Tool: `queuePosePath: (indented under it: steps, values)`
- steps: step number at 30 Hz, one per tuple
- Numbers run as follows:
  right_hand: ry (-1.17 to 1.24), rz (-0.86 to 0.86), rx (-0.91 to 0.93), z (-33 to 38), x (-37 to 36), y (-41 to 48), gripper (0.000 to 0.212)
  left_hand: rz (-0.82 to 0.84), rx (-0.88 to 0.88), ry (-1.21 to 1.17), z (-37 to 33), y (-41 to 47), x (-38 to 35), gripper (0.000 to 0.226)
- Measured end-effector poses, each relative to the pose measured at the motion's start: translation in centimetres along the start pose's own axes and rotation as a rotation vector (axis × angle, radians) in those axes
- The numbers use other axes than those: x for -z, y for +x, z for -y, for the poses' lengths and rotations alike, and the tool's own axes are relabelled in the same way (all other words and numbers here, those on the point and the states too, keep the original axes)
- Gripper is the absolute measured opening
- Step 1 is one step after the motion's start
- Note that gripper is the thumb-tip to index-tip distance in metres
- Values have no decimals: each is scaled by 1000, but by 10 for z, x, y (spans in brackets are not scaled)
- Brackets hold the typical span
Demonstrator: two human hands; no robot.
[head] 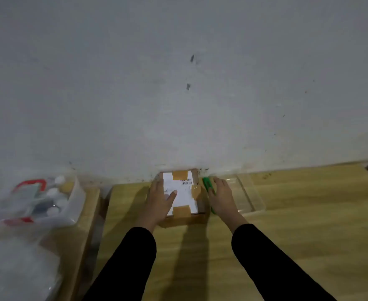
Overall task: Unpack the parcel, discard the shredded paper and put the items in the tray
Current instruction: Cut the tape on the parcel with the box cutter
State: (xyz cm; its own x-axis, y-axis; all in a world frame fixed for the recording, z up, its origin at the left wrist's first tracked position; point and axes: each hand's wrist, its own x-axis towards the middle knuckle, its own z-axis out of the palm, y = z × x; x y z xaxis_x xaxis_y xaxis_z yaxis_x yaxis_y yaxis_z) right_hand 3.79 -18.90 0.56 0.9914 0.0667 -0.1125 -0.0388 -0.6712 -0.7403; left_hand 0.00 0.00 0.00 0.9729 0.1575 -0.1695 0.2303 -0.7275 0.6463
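Note:
A small cardboard parcel (pixel 185 193) with a white shipping label and brown tape strips sits against the wall on the wooden table. My left hand (pixel 160 199) lies flat on its left side, thumb across the label. My right hand (pixel 222 196) rests just right of the parcel on a green cutter (pixel 207 184) that lies between the parcel and a clear plastic tray (pixel 249 194). Whether the fingers have closed around the cutter is not clear. The parcel is shut and taped.
A clear bin (pixel 70 205) with bottles, white caps and a red-handled item stands at the left on a separate wooden surface. A translucent bag (pixel 15 268) lies in front of it. A gap (pixel 96 235) separates the two tables. The grey wall is close behind.

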Motion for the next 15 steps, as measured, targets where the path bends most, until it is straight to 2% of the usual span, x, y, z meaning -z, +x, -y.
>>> queuePosePath:
  steps: [6,15]
  values:
    - [2,-42,-112,-31,-37,12,45,-50,-11,-201,2,-7,-17,63]
    - [-61,-179,-115,-44,-52,27,39,-39,40,-509,13,-2,-30,63]
